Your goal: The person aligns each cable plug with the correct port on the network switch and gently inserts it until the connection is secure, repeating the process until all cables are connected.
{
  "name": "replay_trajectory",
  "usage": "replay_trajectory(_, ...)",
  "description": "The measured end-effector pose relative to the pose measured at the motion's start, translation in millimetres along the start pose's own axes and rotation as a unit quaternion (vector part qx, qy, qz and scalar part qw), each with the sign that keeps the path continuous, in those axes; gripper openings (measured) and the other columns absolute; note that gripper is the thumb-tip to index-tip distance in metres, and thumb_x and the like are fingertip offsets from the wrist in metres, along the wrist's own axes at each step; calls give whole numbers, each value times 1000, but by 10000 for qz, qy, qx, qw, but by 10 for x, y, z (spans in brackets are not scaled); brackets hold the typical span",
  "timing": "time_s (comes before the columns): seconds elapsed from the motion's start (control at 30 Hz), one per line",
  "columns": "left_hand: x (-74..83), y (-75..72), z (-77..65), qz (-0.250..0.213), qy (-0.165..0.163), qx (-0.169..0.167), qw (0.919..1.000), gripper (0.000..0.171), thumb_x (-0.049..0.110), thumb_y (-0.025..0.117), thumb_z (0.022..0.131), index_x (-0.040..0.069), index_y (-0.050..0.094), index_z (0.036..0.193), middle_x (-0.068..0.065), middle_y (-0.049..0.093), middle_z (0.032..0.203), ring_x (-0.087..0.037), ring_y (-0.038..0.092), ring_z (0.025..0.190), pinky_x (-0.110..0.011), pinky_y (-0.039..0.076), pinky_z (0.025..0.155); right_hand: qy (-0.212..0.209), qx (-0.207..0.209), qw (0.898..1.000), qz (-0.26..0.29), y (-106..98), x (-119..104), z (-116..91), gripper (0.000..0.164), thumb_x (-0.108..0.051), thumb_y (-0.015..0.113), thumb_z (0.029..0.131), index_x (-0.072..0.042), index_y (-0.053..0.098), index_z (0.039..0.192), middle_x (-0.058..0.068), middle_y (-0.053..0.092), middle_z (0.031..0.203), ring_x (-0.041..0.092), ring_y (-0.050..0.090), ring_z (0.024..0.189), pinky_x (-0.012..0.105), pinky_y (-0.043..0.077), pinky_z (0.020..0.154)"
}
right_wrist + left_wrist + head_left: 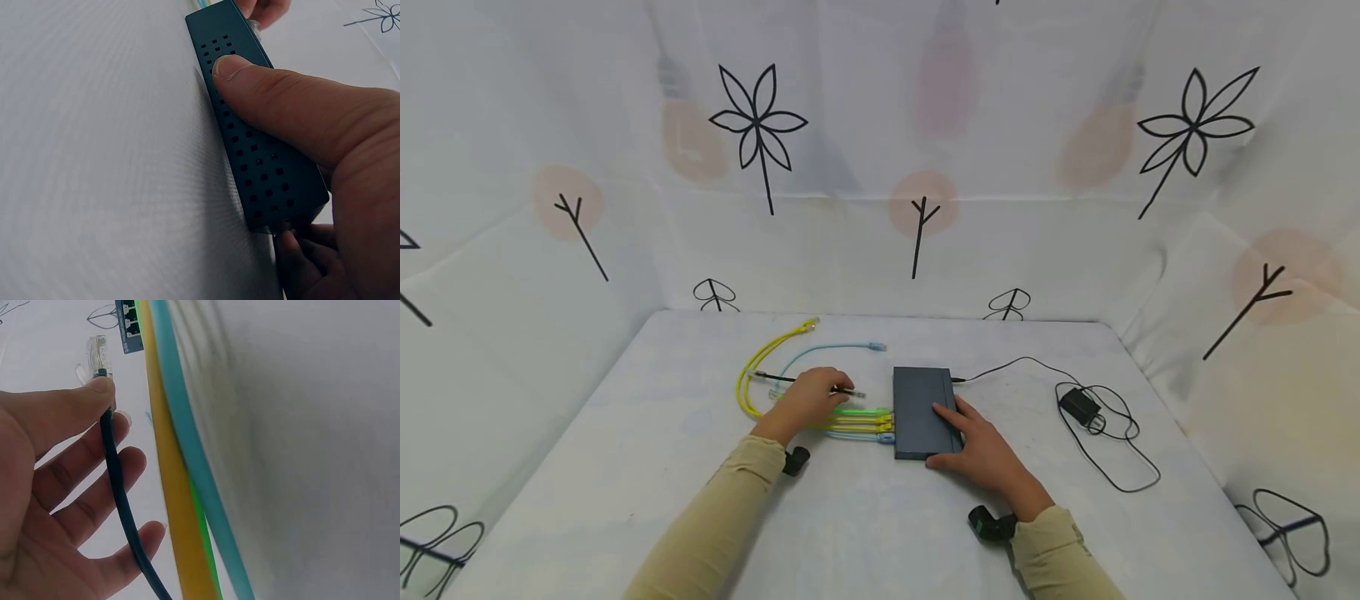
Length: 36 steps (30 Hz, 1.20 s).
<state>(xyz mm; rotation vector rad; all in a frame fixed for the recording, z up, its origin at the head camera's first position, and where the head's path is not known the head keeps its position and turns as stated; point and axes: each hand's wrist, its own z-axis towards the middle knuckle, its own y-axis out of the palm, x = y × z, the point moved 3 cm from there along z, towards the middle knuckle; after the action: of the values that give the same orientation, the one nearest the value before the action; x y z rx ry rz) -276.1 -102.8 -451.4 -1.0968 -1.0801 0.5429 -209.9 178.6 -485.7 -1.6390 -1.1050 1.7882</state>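
My left hand (808, 398) pinches a black network cable (772, 377) just behind its clear plug (97, 355), thumb on one side and fingers behind. The plug points toward the dark grey network switch (919, 417), a short way from its port side. Free ports (131, 326) show in the left wrist view. My right hand (988, 450) grips the switch at its right part, with the thumb (231, 67) on the side with vent holes. Green, yellow (850, 429) and light blue network cables are plugged into the switch's left side.
Loops of yellow cable (747, 367) and a light blue cable end (877, 346) lie at the back left. A thin power cord (1026, 358) runs from the switch to a black power adapter (1079, 407) with coiled cord on the right.
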Motion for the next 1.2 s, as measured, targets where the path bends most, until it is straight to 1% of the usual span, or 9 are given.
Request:
replay_trajectory(0.17, 45, 29, 22, -71, -49, -124, 9999, 20, 20, 64, 94, 14, 71, 112, 0, 69, 105, -18, 64, 100, -36, 51, 89, -3, -12, 10000, -8, 1, -1, 4, 94, -55, 81, 70, -26, 39, 149, 17, 19, 161, 45, 27, 143, 61, 36, 106)
replay_trajectory(0.33, 95, 53, 46, -72, -11, -134, 9999, 21, 20, 63, 95, 12, 71, 112, -2, 69, 106, -18, 64, 99, -36, 52, 88, -31, -11, 10000, -42, 1, -2, 4, 94, -55, 81, 70, -26, 39, 149, 17, 19, 161, 45, 28, 143, 61, 36, 106)
replay_trajectory(0.5, 137, 82, 63, -242, 46, -137, 9996, 21, 19, 62, 96, 10, 71, 113, -4, 69, 107, -19, 64, 100, -37, 52, 88, -23, -27, 10000, -32, 3, -1, 4, 94, -55, 81, 71, -26, 39, 150, 16, 19, 161, 45, 28, 143, 61, 36, 106)
replay_trajectory(0.67, 152, 125, 81, -356, 46, -207, 9991, 22, 17, 59, 97, 9, 69, 115, -5, 68, 109, -21, 63, 102, -38, 52, 89, -7, -24, 10000, 10, 2, -2, 1, 94, -55, 81, 70, -26, 39, 149, 16, 19, 161, 45, 27, 143, 61, 36, 106)
replay_trajectory(0.9, 160, 159, 103, -318, 44, -280, 9991, 24, 15, 56, 98, 8, 68, 118, -6, 68, 111, -22, 63, 105, -39, 51, 91, 12, -3, 10000, -59, 4, 4, 8, 94, -56, 81, 70, -27, 39, 149, 17, 19, 161, 45, 28, 143, 61, 36, 106)
replay_trajectory(1.03, 190, 168, 120, -293, 155, -270, 9991, 23, 14, 56, 98, 8, 69, 117, -6, 68, 109, -21, 63, 102, -38, 51, 90, 6, 4, 10000, -88, 6, 10, 10, 94, -56, 81, 70, -27, 39, 149, 17, 19, 160, 45, 28, 143, 61, 36, 106)
replay_trajectory(1.2, 224, 208, 148, -224, 392, -273, 9986, 22, 12, 57, 98, 9, 71, 115, -5, 68, 106, -20, 63, 99, -36, 52, 87, -5, -26, 10000, -77, 15, 20, 20, 95, -57, 80, 70, -27, 39, 150, 16, 19, 161, 44, 27, 143, 61, 36, 106)
